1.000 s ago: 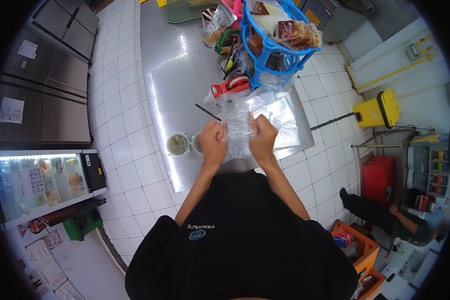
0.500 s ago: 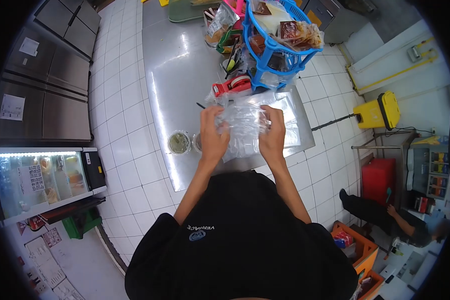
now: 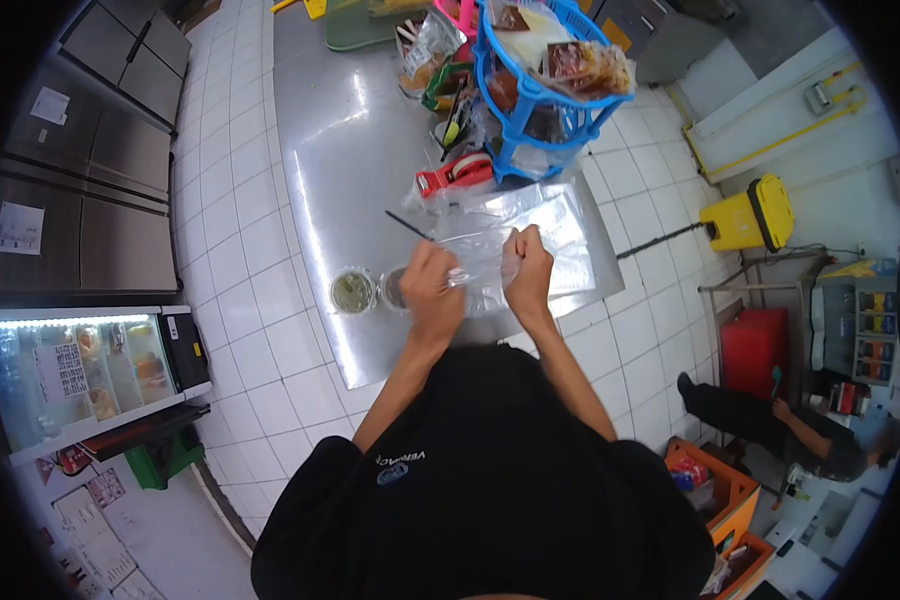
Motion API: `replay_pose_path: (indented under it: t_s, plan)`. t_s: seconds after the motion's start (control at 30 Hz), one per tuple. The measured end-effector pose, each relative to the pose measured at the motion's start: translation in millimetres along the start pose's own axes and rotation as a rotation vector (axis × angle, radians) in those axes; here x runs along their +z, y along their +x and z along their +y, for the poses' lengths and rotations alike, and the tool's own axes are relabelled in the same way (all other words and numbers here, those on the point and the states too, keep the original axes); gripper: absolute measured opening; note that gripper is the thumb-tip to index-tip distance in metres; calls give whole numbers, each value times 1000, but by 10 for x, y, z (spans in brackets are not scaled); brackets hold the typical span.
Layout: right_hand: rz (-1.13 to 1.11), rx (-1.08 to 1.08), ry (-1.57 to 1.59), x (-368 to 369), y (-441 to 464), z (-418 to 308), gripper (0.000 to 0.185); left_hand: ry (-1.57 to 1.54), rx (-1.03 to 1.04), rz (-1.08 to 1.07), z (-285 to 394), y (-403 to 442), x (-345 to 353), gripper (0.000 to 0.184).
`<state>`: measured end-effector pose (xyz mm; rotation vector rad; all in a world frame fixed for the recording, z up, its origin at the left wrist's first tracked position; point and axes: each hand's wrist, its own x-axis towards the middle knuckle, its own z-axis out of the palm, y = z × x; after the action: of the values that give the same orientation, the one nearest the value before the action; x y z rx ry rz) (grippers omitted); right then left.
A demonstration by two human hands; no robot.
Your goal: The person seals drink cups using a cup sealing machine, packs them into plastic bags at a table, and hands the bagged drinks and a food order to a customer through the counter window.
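Observation:
A clear plastic bag (image 3: 483, 268) is stretched between my two hands, above the near end of the steel table (image 3: 330, 170). My left hand (image 3: 434, 295) is closed in a fist on one side of it. On the other side, my right hand (image 3: 530, 275) pinches the plastic, fingers curled in. A thin black stick-like item (image 3: 407, 224) lies just beyond my left hand. Beside that hand stands a clear round tub (image 3: 352, 291) with greenish contents, and a second tub (image 3: 392, 289) is partly hidden by my fingers. Flat clear plastic sheets or bags (image 3: 572, 235) lie under and right of my right hand.
A red tape dispenser (image 3: 455, 175) sits beyond the plastic. Behind it rises a blue tiered basket (image 3: 515, 130) full of packets, with more packets (image 3: 435, 60) alongside. A green tray (image 3: 355, 28) is at the far end. Another person (image 3: 810, 435) is at the right.
Both hands have closed more tightly and drawn slightly toward my body, pulling the bag taut between them. More of the black stick-like item now shows.

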<state>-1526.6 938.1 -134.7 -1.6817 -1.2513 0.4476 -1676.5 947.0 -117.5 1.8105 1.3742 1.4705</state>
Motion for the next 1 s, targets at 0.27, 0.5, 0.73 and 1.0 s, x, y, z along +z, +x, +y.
replay_pose_path:
  t_s: [0.27,0.5,0.73,1.0]
  plan:
    - [-65,-213,99,-95,17,-195,41,99,-46,59,-109,-62,118,31]
    - [-128,-137,68,-28,61,-152,24,-3,-1,-97,-207,-144,183,23]
    - [91,-106,162,89,99,232,27,-87,-61,-197,25,-158,75,16]
    - [-122,78,307,83,113,-133,25,348,82,-189,-67,-322,92,25]
